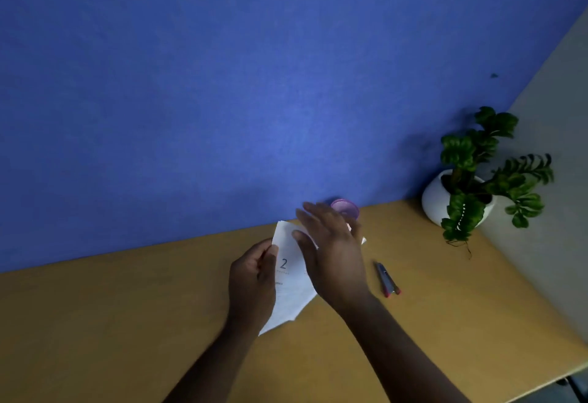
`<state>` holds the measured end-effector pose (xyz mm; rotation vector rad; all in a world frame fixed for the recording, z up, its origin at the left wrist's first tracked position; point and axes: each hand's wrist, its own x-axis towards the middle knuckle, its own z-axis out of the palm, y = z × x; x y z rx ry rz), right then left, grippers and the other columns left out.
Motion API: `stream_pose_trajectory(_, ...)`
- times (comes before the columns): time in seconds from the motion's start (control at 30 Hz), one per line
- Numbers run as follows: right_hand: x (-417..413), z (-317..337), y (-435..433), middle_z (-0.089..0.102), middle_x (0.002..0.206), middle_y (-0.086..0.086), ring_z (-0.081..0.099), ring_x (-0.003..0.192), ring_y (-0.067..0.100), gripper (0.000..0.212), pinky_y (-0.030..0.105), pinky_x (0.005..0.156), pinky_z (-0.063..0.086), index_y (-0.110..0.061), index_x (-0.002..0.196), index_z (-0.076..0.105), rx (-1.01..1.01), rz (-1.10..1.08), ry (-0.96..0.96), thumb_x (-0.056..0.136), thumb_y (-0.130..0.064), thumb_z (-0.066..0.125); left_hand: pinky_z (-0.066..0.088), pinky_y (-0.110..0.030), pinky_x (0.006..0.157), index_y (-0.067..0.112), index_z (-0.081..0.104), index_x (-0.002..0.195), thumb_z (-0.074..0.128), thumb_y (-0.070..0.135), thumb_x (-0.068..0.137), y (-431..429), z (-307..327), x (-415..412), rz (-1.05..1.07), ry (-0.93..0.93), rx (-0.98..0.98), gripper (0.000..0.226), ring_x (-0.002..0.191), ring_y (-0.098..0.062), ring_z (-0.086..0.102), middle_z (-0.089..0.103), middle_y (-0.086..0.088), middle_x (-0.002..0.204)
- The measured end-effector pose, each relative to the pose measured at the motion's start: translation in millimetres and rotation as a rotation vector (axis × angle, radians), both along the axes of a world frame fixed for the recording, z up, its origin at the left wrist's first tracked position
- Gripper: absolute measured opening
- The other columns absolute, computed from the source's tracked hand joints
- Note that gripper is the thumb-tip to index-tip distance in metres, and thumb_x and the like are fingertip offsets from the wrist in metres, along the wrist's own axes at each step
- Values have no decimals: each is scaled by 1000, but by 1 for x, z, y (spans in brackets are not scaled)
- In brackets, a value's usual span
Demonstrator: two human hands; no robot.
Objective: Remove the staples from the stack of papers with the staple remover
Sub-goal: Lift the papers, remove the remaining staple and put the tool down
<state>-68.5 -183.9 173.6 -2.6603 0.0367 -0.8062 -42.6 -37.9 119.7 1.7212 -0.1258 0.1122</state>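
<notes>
A blue wall (222, 84) is standing behind the wooden desk (127, 323). At 2 o'clock a potted plant (471, 186) is sitting. The stack of papers (291, 278) is lying at the desk's middle. The left hand (253, 281) is pinching its 9 o'clock edge. The right hand (334, 253) is hovering with fingers spread, gripping nothing. At 3 o'clock two pens (388, 280) are lying; at 12 o'clock, a purple container (345, 207).

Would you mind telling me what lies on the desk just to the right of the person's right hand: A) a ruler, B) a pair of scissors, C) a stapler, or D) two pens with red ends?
D: two pens with red ends lie side by side on the wooden desk, just right of the right hand.
</notes>
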Motion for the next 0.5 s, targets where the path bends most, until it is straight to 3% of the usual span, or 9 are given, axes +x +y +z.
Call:
stream_pose_trajectory(0.1, 10, 5, 1, 79, 124, -3, 68, 130, 25, 34, 54, 109, 45, -22, 126, 75, -36, 13, 102, 103, -35, 54, 46, -18, 64, 17, 81, 95, 56, 26, 103, -2, 3, -3, -30, -25, -7, 28, 67, 0, 57, 75, 4, 79)
stream_pose_trajectory(0.23, 11, 7, 3, 82, 106, -4, 75, 102, 25, 39, 45, 96, 47, -23, 127, 75, -34, 41, 128, 104, -36, 47, 41, -27, 59, 15, 79, 93, 55, 27, 104, 0, 2, -1, -39, -53, 5, 29, 63, -5, 46, 65, -13, 71)
stream_pose_trajectory(0.5, 11, 8, 1, 80, 111, 2, 74, 100, 24, 34, 47, 94, 55, -19, 136, 72, 93, 109, 156, 107, -24, 55, 48, -20, 62, 19, 84, 105, 53, 26, 106, 1, 2, 0, -25, -73, 41, 31, 66, -3, 62, 78, 5, 78)
